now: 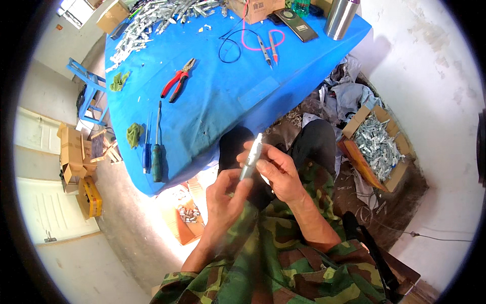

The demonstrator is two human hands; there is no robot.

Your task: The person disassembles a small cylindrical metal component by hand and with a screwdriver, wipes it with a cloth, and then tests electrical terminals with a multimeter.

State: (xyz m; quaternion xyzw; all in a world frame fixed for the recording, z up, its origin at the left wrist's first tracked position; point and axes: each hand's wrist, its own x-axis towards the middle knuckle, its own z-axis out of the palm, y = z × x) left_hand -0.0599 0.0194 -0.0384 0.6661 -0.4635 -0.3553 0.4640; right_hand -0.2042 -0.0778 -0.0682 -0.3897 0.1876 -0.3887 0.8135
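A slim silver-grey tube [251, 161] with a narrow pale tip is held upright at a slant above my lap. My left hand [225, 196] pinches its lower end between thumb and fingers. Around its upper part, my right hand [278, 172] is closed, with the thumb on the near side and the fingers behind. The fingers partly cover the tube, so its exact kind cannot be told. Beyond the hands is the near edge of a table with a blue cover [202, 121].
On the table lie red-handled pliers [178, 81], two screwdrivers [157, 157], green rags [134, 135], test probes [268, 50], a heap of silvery tubes [152, 25] and a steel flask [341, 19]. A carton of silvery pieces [377, 144] stands on the floor at right, an opened carton [186, 223] below left.
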